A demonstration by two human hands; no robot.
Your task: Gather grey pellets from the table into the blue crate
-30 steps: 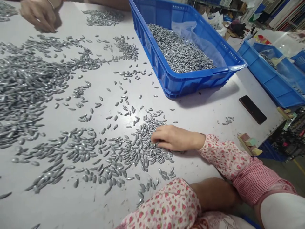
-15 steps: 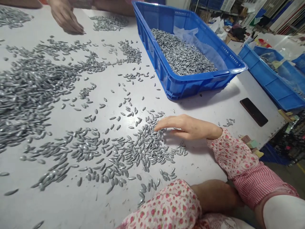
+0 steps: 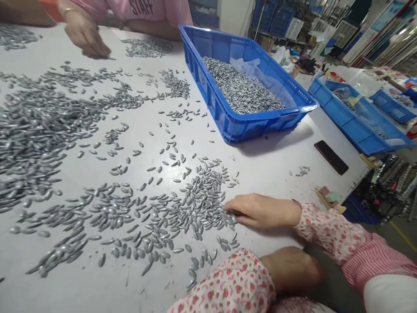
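Observation:
My right hand is at the near right edge of a spread of small silver-grey, grain-shaped pieces. Its fingers are curled down with the thumb close by, around a few pieces blurred at the fingertips. My left hand lies in shadow at the near table edge, its flowered sleeve over the tabletop. Its fingers are hidden, so whether it holds anything does not show.
A blue crate holds many of the same pieces. Larger heaps lie to the left. Across the table, a co-worker's hand pinches at the surface. A phone and small blocks lie right; more blue crates stand beyond.
My right hand has come down off the top of the pile toward me, its fingers now more curled. The camera view has tilted up, showing more of the co-worker.

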